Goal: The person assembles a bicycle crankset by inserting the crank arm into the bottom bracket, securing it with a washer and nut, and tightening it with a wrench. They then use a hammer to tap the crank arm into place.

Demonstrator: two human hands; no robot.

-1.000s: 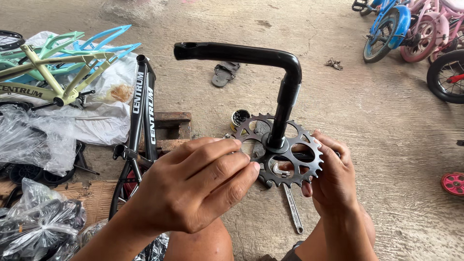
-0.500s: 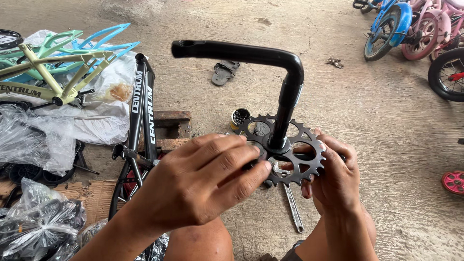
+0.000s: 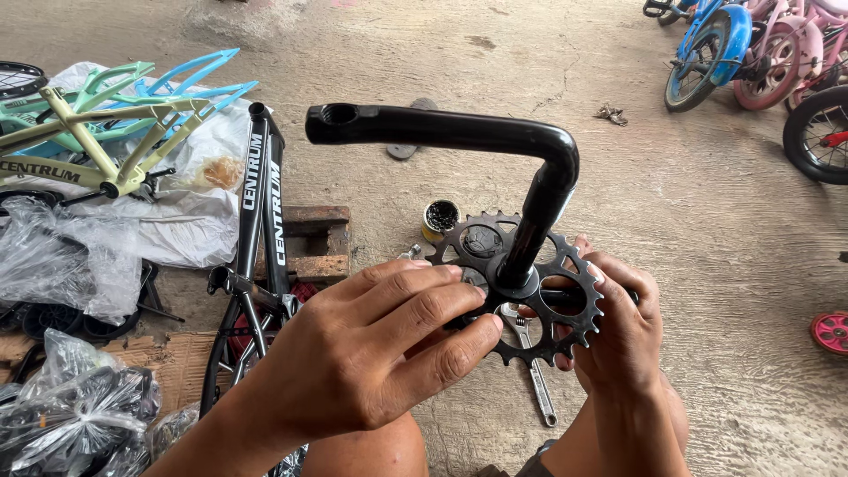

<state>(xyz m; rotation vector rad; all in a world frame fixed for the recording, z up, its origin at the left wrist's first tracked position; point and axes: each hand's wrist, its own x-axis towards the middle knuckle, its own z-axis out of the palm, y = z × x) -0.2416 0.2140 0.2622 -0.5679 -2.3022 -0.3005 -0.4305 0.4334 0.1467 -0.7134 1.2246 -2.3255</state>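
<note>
**Gripping a chainring and crank over the concrete floor**

Lying at far left are pale green and blue bicycle frames (image 3: 115,115), then a black frame (image 3: 261,212). Left hand (image 3: 371,353) pinches the toothed chainring (image 3: 521,291); right hand (image 3: 623,322) clasps its other edge. Black crank arm (image 3: 495,141) rises from its centre.

Left hand (image 3: 371,353) hides the chainring's (image 3: 530,291) near edge — perhaps 1 quarter.

We're down on the bare concrete floor (image 3: 707,265) of a bicycle repair workshop. Painted bike frames (image 3: 115,124) lie on plastic wrapping (image 3: 177,230) to the left, a wrench (image 3: 534,375) sits on the ground, and children's bikes (image 3: 751,53) are parked at the back.
</note>
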